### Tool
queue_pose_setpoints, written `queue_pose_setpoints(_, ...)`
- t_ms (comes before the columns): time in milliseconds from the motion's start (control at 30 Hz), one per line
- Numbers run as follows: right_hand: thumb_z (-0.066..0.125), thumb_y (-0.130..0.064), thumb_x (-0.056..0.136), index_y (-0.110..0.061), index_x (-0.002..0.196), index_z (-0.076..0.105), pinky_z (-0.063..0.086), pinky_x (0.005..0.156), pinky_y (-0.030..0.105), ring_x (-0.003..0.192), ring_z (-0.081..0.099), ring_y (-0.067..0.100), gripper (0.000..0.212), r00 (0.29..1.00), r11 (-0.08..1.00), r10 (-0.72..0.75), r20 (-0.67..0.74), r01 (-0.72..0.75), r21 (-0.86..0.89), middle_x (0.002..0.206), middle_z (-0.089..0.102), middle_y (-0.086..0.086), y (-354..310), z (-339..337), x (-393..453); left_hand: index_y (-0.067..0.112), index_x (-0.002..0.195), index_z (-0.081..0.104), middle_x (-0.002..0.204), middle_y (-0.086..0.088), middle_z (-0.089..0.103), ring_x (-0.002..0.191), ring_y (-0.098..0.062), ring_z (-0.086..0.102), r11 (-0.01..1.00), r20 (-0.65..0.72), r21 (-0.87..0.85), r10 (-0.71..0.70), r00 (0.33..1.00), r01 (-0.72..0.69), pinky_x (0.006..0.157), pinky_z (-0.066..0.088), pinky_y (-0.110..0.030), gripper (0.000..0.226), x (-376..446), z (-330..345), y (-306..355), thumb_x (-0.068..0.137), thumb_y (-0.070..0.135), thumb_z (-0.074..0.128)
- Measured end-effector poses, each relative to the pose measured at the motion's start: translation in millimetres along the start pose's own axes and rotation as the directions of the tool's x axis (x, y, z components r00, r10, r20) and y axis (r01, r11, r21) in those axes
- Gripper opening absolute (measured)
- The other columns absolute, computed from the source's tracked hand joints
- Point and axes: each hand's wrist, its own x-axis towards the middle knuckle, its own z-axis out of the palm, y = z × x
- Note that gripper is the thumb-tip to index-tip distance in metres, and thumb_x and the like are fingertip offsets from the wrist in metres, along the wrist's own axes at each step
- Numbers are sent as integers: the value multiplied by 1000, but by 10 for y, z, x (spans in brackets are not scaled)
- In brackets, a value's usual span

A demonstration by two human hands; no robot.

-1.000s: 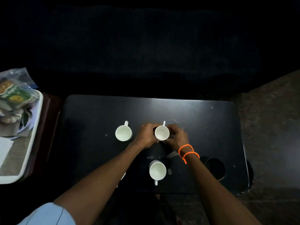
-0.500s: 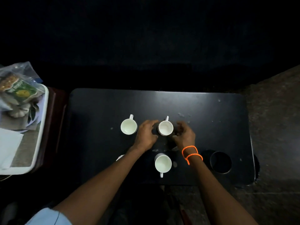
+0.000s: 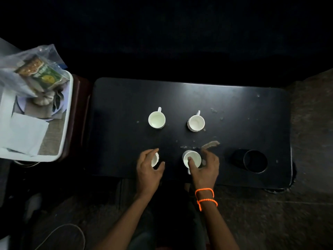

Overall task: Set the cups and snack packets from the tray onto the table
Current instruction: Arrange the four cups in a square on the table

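Both hands have pulled back from the far right cup (image 3: 196,122) since half a second ago and now sit at the two near cups. I see four white cups upright on the black table (image 3: 243,112), set out in a square, mouths facing up at the camera. At 12 o'clock from my left hand (image 3: 148,167) stands the far left cup (image 3: 156,120), its handle pointing straight away toward 12. The far right cup has its handle toward 12 as well. The near right cup (image 3: 193,158) points its handle back toward 6, at me. My right hand (image 3: 205,168) is curled loosely around this cup, thumb lying over the rim; whether it truly grips I cannot tell. The near left cup (image 3: 155,159) is mostly hidden under the left hand, which is cupped over it with fingers spread, and I cannot tell whether that hand is closed on it; its handle is not visible. Orange cords (image 3: 205,196) circle the right wrist. At 3 o'clock from the right hand is a round hole (image 3: 255,161) in the tabletop. Well off at 9 to 10 o'clock, beside the table, sits the white tray (image 3: 67,112), holding a green snack packet (image 3: 43,73) in clear plastic, lying with its long axis running from 10 to 4, and white paper (image 3: 25,134).
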Motion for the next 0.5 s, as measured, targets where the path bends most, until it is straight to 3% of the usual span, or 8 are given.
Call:
queue_pose_setpoints(133,88,-29,64,-15,116,64,43,93,29,110,48,19,59,998,992,-28,52,34,-120,114,57,4,2,58,-136,13,128,70,124,-6,62,115,-30,61,984,-12,166,-58,998,60,96,53,-48,72,-67,-92,-145,61,14,96)
queue_pose_setpoints(300,87,-28,64,-17,123,60,49,90,34,112,49,23,66,996,981,13,89,4,-192,120,52,3,14,140,-161,15,143,59,134,-7,54,124,-27,55,971,93,217,-122,988,99,101,51,-41,86,20,-85,-210,66,21,95)
queue_pose_setpoints(400,86,-30,64,-19,124,58,52,86,35,111,49,24,67,995,973,17,101,7,-231,120,50,2,30,168,-131,17,145,57,135,-4,54,124,-24,56,964,115,242,-141,983,110,101,50,-35,83,111,-55,-206,70,18,92)
queue_pose_setpoints(500,85,-29,64,-21,123,57,51,83,32,113,49,23,66,994,973,33,104,-8,-231,120,48,0,39,186,-107,18,139,62,129,-4,57,120,-26,58,952,110,282,-154,982,118,96,53,-38,75,152,-28,-184,70,15,89)
